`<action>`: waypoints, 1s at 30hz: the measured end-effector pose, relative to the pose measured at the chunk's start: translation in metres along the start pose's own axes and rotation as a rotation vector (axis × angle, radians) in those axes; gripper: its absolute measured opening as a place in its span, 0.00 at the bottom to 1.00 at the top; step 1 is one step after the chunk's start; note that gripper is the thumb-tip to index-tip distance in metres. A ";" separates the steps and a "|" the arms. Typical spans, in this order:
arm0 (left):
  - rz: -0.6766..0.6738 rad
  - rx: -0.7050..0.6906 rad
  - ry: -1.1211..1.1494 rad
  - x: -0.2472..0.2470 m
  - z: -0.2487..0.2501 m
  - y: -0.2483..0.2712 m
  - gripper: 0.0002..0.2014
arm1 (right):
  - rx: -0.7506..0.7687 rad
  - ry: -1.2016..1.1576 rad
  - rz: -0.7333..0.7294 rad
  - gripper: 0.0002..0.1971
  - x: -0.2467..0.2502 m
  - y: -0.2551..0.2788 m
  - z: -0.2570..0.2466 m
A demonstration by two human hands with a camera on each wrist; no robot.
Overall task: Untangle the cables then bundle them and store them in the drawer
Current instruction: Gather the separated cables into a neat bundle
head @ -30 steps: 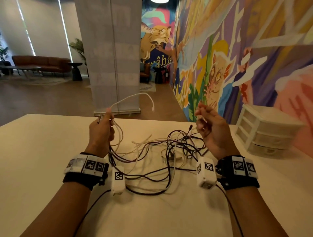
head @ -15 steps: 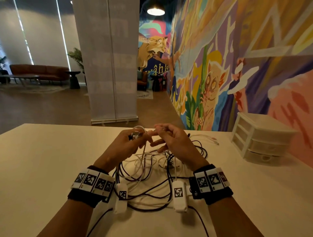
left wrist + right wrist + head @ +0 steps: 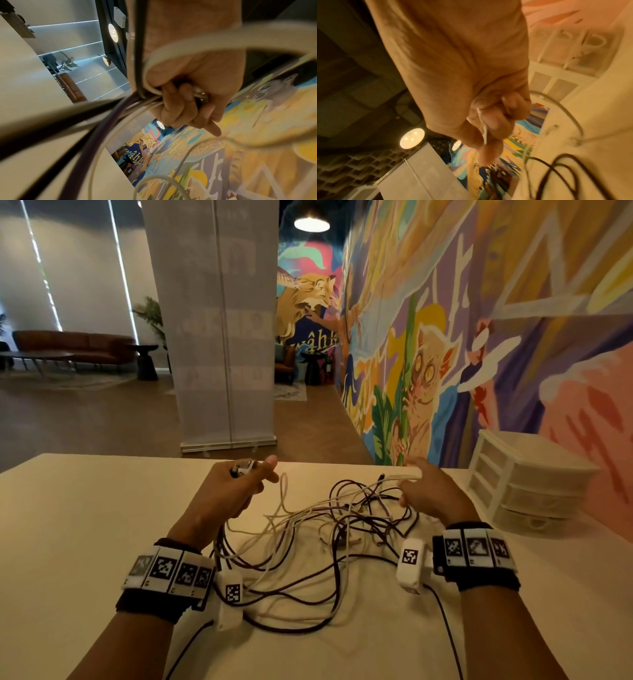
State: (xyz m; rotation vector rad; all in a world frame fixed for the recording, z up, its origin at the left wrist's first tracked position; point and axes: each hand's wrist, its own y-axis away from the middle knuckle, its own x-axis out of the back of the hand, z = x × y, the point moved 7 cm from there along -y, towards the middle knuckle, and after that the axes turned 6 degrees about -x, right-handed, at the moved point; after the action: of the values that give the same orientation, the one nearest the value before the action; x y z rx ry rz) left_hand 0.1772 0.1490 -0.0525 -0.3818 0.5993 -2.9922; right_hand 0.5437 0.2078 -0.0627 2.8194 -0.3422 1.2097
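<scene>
A tangle of white and dark cables (image 3: 322, 535) lies on the cream table (image 3: 85, 525) between my hands. My left hand (image 3: 236, 491) is raised at the pile's left and grips a bunch of cable ends with metal plugs (image 3: 243, 469); in the left wrist view its fingers (image 3: 181, 102) curl round several white and dark cables (image 3: 96, 121). At the pile's right, my right hand (image 3: 428, 494) pinches a thin white cable (image 3: 397, 477); the right wrist view shows that white cable (image 3: 485, 134) between its curled fingers. A white three-drawer unit (image 3: 524, 484) stands at the table's right, its drawers closed.
A painted mural wall runs along the table's right side behind the drawer unit. Beyond the far table edge (image 3: 137, 455) stand a white banner (image 3: 219, 337) and open floor. Wrist-camera leads (image 3: 445, 621) trail toward me over the near table.
My hands, together over the pile half a second ago, have moved apart: the left hand to the left with the plug ends, the right hand to the right drawing a white cable.
</scene>
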 end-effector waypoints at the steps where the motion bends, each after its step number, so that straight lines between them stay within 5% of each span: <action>1: 0.008 0.023 -0.023 0.002 -0.002 0.000 0.23 | 0.027 -0.035 0.048 0.31 0.008 0.007 -0.010; 5: -0.061 0.100 -0.024 -0.003 0.005 0.004 0.27 | 0.392 -0.266 0.135 0.21 0.014 0.066 -0.074; 8: -0.090 0.020 0.024 -0.009 0.035 0.007 0.26 | 0.604 -0.180 -0.141 0.19 -0.032 0.102 -0.119; 11: -0.073 -0.057 0.076 -0.003 0.071 0.004 0.25 | 0.576 0.155 -0.410 0.15 -0.085 0.088 -0.109; 13: -0.074 -0.114 0.106 0.002 0.098 0.000 0.25 | 0.602 0.302 -0.344 0.14 -0.088 0.079 -0.105; 16: -0.074 -0.225 0.105 0.002 0.134 -0.006 0.25 | 0.618 -0.035 -0.319 0.20 -0.054 0.085 -0.137; 19: -0.115 -0.300 0.147 -0.010 0.163 -0.012 0.21 | 0.594 -0.327 -0.647 0.28 -0.039 0.113 -0.186; 25: -0.368 -0.285 0.307 -0.020 0.197 -0.018 0.19 | 0.723 -0.399 -0.860 0.13 -0.032 0.147 -0.215; 30: -0.186 -0.208 0.356 0.015 0.195 -0.038 0.17 | 0.675 -0.350 -0.942 0.10 -0.034 0.146 -0.227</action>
State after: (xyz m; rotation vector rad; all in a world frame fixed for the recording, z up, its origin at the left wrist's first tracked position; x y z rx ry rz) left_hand 0.2118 0.1106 0.1396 0.0985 0.9588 -3.2095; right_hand 0.3269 0.1026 0.0645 2.9573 1.4654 0.6605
